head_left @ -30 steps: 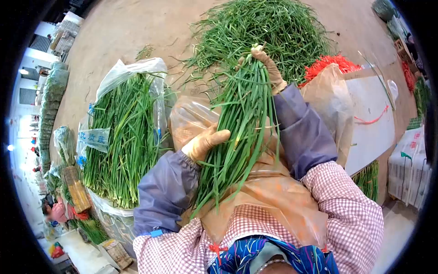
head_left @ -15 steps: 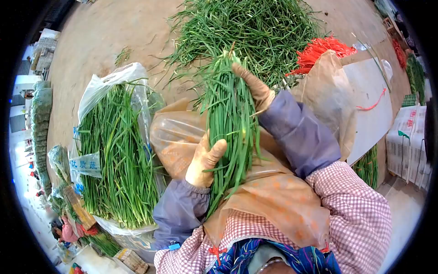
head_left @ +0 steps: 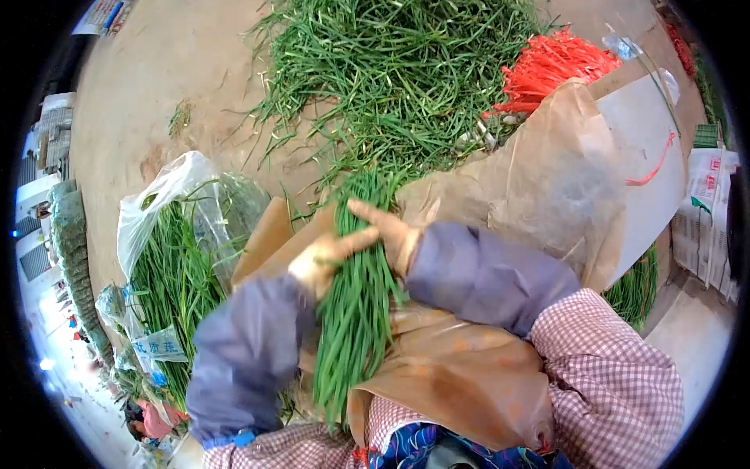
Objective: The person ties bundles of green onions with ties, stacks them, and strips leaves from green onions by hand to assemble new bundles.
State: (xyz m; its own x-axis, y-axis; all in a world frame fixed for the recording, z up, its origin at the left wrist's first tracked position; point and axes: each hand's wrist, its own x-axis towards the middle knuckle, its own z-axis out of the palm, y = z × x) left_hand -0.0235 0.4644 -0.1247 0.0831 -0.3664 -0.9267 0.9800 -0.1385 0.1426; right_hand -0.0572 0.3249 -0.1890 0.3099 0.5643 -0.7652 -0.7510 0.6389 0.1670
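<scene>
A long bunch of garlic chives (head_left: 358, 313) lies over my lap, its leaf ends hanging toward my waist. My left hand (head_left: 319, 262), gloved and blurred, is closed around the near-left side of the bunch with its fingers across the top. From the right, my gloved right hand (head_left: 391, 233) grips the bunch higher up, its fingers meeting those of the left hand. The upper end of the bunch overlaps the loose chive pile (head_left: 391, 86) in view. A brown plastic apron (head_left: 461, 344) covers my lap beneath the bunch.
At the left stands a white plastic bag (head_left: 168, 176) packed with chives. Red ties (head_left: 551, 70) lie in a heap at the upper right, beside brown paper (head_left: 539, 187) and a white board (head_left: 644, 148). White crates (head_left: 707, 211) stand at the far right.
My right hand has come down from the bunch's upper end, and my left hand has moved up, so they now meet. The bunch is lower and further left in view.
</scene>
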